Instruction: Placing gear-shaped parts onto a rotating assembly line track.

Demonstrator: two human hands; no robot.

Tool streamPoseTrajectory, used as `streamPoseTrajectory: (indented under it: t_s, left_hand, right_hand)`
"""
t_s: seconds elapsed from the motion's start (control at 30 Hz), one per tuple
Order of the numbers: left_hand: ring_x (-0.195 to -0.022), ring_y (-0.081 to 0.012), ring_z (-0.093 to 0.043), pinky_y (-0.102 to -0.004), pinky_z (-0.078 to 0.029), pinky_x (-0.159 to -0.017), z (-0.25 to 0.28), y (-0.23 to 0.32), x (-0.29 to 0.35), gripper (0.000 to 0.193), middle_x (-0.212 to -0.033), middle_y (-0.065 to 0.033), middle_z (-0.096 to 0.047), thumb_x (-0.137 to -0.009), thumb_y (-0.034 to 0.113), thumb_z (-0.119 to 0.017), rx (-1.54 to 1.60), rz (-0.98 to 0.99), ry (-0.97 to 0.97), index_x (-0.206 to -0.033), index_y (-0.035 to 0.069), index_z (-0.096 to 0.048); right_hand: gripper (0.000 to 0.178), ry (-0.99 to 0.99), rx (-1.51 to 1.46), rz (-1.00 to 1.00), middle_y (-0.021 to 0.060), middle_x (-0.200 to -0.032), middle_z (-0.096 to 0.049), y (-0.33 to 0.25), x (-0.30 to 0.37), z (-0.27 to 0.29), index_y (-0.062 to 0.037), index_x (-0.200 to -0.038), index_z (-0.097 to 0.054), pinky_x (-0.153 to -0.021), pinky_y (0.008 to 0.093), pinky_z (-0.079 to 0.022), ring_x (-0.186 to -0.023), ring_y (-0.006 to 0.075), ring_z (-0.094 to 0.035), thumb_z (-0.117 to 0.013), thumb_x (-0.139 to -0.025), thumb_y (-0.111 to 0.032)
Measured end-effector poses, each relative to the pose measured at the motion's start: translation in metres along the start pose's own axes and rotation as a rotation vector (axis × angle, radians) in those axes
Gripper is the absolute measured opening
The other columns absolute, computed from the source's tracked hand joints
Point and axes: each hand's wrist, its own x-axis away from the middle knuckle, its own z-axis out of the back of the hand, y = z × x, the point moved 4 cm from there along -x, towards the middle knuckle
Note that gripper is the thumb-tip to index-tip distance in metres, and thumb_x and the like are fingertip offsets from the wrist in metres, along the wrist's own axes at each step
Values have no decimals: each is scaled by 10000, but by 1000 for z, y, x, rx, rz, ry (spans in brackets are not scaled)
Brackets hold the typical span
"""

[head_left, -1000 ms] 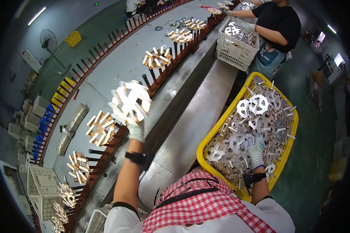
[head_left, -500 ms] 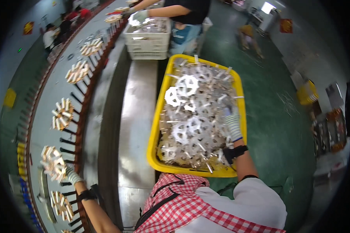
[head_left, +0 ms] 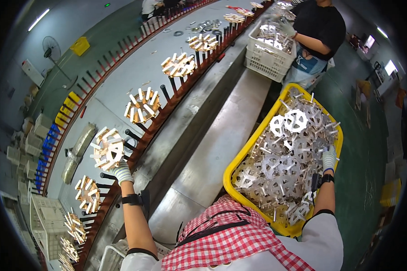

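Note:
My left hand (head_left: 121,171), in a knitted glove, grips a stack of metal spoked wheel parts (head_left: 106,148) and holds it at the row of dark pegs (head_left: 132,135) along the conveyor's near edge. My right hand (head_left: 329,159), also gloved, reaches into the yellow crate (head_left: 244,156) and rests among the silvery spoked parts (head_left: 288,153) piled inside. Whether its fingers hold one of them is hidden by the pile. Both wrists carry black bands.
More part stacks (head_left: 142,106) sit on pegs along the curved conveyor (head_left: 122,77). A steel ledge (head_left: 208,153) runs between conveyor and crate. Another person (head_left: 319,31) works at a white basket (head_left: 269,49) ahead. White crates (head_left: 47,221) stand at the lower left.
My view swung from the crate back toward the conveyor. My left hand moved with the stack to the pegs. My right hand stays in the yellow crate.

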Motion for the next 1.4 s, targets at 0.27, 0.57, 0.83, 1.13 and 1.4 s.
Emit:
streamPoseTrajectory:
  t_s: [0.27, 0.57, 0.83, 1.13, 1.4]
  left_hand:
    - [-646, -297, -652, -446, -514, -576, 7, -49, 44, 276, -896, -133, -676, -894, 191, -394, 191, 12, 202, -1037, 104, -613]
    - [-1094, -320, -531, -484, -414, -915, -3, -45, 74, 386, -1203, -127, -569, -885, 262, -440, 212, 45, -368, -1217, 86, -524]
    - [-1138, -321, -492, -408, -365, -990, 113, 16, 95, 548, -1266, -214, -501, -857, 342, -586, 1251, 962, -418, -1261, -6, -462]
    - [-951, -304, -571, -381, -460, -852, 267, 49, -11, 538, -1128, -140, -572, -733, 250, -722, 868, 196, 56, -1197, 63, -522]
    - [-959, -294, -574, -411, -457, -825, 235, 11, -19, 320, -1033, -78, -622, -692, 312, -721, 521, 181, -265, -951, 131, -669]
  right_hand:
    - [244, 318, -1007, -317, 32, -820, -634, -6, 27, 76, -47, -1009, -611, -585, 258, -439, -646, 101, -527, -557, -890, -252]
    - [292, -452, -1971, -315, 34, -992, -640, -165, 137, 30, -101, -1055, -602, -743, 320, -506, -846, 145, -605, -622, -841, -300]
    - [493, -778, -2066, -285, 55, -1143, -597, -240, 225, 44, -79, -1198, -522, -778, 340, -527, -940, 181, -602, -705, -772, -247]
    - [362, -1051, -1910, -355, 26, -840, -608, -274, 258, 41, -124, -1083, -554, -630, 333, -521, -735, 177, -618, -723, -764, -154]
    - [588, -1115, -1962, -320, 77, -1121, -585, -282, 271, 46, -75, -1239, -468, -814, 383, -560, -946, 211, -620, -751, -731, -154]
